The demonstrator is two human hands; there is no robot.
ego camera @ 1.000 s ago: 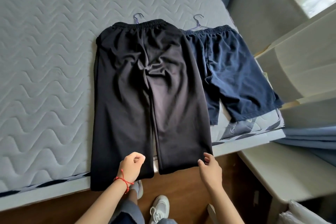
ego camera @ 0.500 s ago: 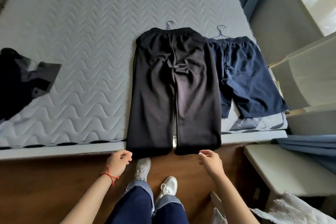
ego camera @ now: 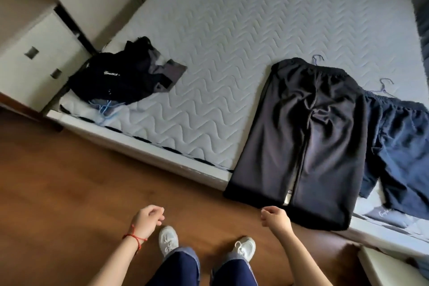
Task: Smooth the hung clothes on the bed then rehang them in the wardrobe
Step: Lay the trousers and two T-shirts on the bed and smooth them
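At far left, pale cabinet fronts (ego camera: 34, 53) are seen beside the bed. On the near left corner of the mattress (ego camera: 232, 30) one crumpled dark garment (ego camera: 125, 79) lies in a heap, with pale blue cord or wire showing at its lower edge; whether this is a hanger cannot be told. Toward the right, one pair of black trousers (ego camera: 301, 141) is laid flat, waistband away from the viewer and hems hanging past the bed edge toward the wooden floor (ego camera: 69, 181); a wire hanger hook (ego camera: 316, 59) protrudes above the waistband. Just beside them, partly overlapped, one pair of navy shorts (ego camera: 404, 137) is spread, with a second hanger hook (ego camera: 386, 83) above. Thus three garments and two visible hooks are counted.

Below, the left hand (ego camera: 147, 219), a red string at its wrist, and the right hand (ego camera: 275, 217) are held over the floor with fingers loosely curled, holding nothing; the right hand is near the trouser hem but apart from it.

The fabrics are judged light, soft and limp, likely to slide and crease. The heap would best be taken at its shoulders or waistband and spread; the flat items are best lifted by their hanger hooks.
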